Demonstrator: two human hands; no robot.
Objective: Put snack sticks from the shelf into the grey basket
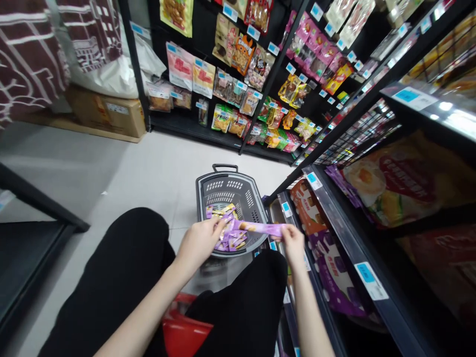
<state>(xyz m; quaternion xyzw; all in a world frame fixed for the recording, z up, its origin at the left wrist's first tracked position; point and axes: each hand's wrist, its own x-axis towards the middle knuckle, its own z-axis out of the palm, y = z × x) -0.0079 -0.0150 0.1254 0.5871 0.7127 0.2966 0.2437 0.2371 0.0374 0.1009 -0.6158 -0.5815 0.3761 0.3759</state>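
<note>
A long, narrow purple snack packet (262,228) is stretched between my two hands above a grey shopping basket (260,208). My left hand (203,238) is closed with thumb and fingers pinched at the packet's left end, over the basket. At its other end, my right hand (293,240) pinches the packet just past the basket's right rim. Several small purple and yellow packets (234,240) lie loose in the basket below. The basket stands on the floor in front of my knees, its handle (225,167) folded out to the far side.
Shelves (345,233) with bagged goods and price tags rise close on my right. A rack (208,134) of hanging snack bags stands ahead. A cardboard box (107,114) sits at the far left, and a dark low shelf (33,248) at near left. Pale floor tiles (159,168) lie between.
</note>
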